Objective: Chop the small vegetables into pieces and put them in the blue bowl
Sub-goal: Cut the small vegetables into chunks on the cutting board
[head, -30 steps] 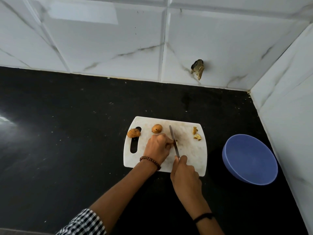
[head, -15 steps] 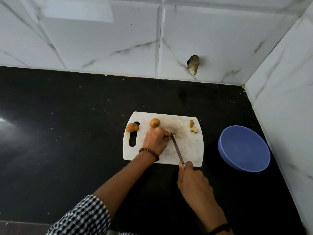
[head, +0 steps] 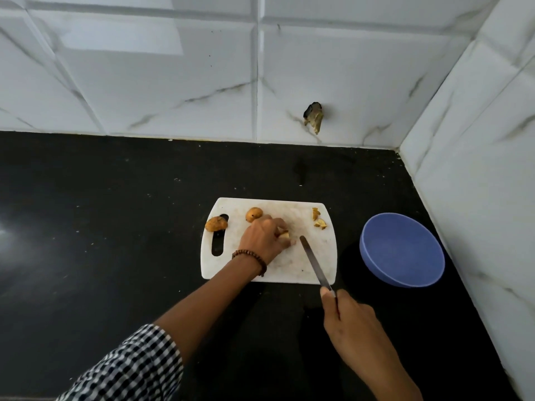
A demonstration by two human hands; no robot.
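Observation:
A white cutting board (head: pixel 295 267) lies on the black counter. Two whole small brown vegetables sit at its far left: one (head: pixel 216 224) over the handle slot, one (head: pixel 254 214) just beyond my left hand. My left hand (head: pixel 265 238) grips a cut vegetable piece (head: pixel 283 234) on the board's middle. Several cut pieces (head: pixel 318 219) lie at the board's far right corner. My right hand (head: pixel 351 319) holds a knife (head: pixel 314 261) by the handle, off the board's near edge, its blade angled over the board, apart from the piece. The blue bowl (head: pixel 402 250) stands right of the board and looks empty.
White marble-look tiled walls close the back and the right side, meeting in a corner behind the bowl. A chipped hole (head: pixel 313 117) marks the back wall. The black counter (head: pixel 101 227) stretches left of the board.
My right hand has drawn the knife back toward me and to the right, away from the vegetable. My left hand stays on the cut piece, which now shows at my fingertips.

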